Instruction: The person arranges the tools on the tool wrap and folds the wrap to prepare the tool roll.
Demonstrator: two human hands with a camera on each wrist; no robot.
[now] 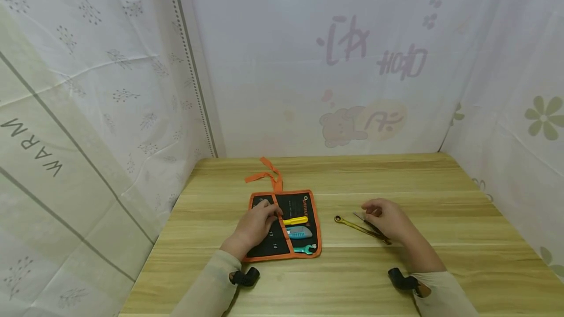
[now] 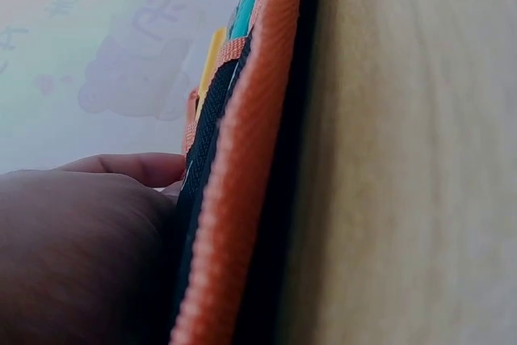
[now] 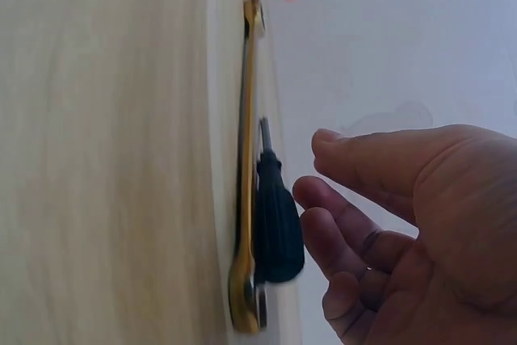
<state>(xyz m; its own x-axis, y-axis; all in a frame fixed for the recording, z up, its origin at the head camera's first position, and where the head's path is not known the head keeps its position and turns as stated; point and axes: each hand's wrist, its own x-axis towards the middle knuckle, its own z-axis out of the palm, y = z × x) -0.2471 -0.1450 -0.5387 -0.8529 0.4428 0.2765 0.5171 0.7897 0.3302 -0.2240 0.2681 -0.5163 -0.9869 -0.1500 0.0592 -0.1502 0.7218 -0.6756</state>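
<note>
In the right wrist view, the screwdriver (image 3: 279,232) lies nine o'clock from the right hand (image 3: 456,220), fingers parted. The left hand (image 1: 257,224) touches the pouch (image 1: 280,240); pinch, cannot tell.

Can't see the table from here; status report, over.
Left grip touching black fabric tool pouch with orange trim. Right grip empty, beside black-handled metal-shafted screwdriver. Long gold metal wrench alongside, possibly in the way.
</note>
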